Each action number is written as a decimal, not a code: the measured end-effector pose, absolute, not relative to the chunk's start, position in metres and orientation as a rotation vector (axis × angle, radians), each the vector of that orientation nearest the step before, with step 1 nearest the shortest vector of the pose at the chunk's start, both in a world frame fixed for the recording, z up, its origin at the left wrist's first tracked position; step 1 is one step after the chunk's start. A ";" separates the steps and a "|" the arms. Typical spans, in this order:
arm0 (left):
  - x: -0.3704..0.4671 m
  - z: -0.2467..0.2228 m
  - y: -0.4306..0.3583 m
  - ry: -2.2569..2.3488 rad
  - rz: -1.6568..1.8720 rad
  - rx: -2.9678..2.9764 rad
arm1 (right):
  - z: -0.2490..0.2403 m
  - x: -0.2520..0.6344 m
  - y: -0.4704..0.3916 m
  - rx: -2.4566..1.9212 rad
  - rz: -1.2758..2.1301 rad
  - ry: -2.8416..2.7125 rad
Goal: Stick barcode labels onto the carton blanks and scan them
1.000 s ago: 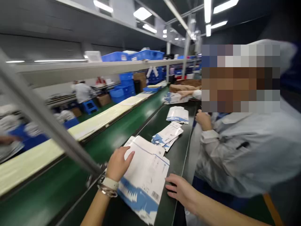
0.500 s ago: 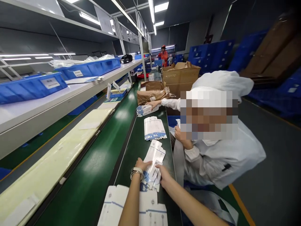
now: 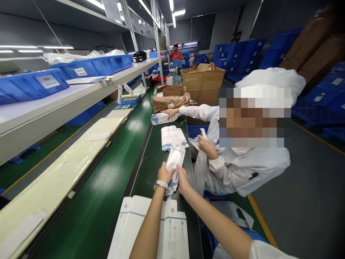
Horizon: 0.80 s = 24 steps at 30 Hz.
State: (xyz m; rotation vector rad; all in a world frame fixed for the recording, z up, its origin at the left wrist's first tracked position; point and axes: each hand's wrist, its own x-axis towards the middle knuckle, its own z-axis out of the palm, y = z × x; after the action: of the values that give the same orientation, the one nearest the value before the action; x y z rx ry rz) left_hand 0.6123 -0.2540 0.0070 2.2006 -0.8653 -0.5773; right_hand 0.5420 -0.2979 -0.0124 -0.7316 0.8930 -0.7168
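Note:
Between my hands is a small bundle of flat white cartons [image 3: 176,157] with blue printed ends, tilted up over the green work surface [image 3: 144,176]. My left hand [image 3: 165,175] grips its left side, with a pale band and rings of bracelet at the wrist. On the right edge, my right hand [image 3: 183,180] is closed with its thumb on the top face. Just beyond lies a fanned stack of similar cartons [image 3: 172,135]. Larger white flat cartons [image 3: 172,233] with a blue line lie under my forearms.
A co-worker in white [image 3: 250,165] sits at the right, one hand [image 3: 171,113] on another carton pile [image 3: 160,118]. Brown wrapped bundles [image 3: 168,102] and a large cardboard box [image 3: 203,81] stand farther back. Left are the green belt [image 3: 107,176] and a shelf [image 3: 88,95] with blue bins [image 3: 94,67].
My hands have lifted the carton bundle and moved it slightly away from me, closer to the fanned stack. The view has shifted; the co-worker's reaching hand stays on the far pile.

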 end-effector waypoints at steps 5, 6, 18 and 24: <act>0.553 0.067 -0.160 -0.743 -0.186 1.908 | 0.066 0.500 -0.229 -1.020 -0.859 0.490; 0.537 0.074 -0.127 -0.683 -0.125 1.894 | 0.076 0.484 -0.204 -1.128 -0.823 0.385; 0.244 0.045 0.194 0.307 0.491 2.028 | -0.059 0.325 -0.113 -2.034 -0.295 0.988; 0.226 0.016 0.164 0.346 0.405 1.913 | -0.058 0.314 -0.104 -2.225 -0.294 0.901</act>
State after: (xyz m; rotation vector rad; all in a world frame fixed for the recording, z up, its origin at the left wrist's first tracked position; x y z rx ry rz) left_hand 0.2264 0.1641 0.0156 1.9129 0.3455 0.4053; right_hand 0.3143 -0.1039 -0.0580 -2.2254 0.9008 -0.2939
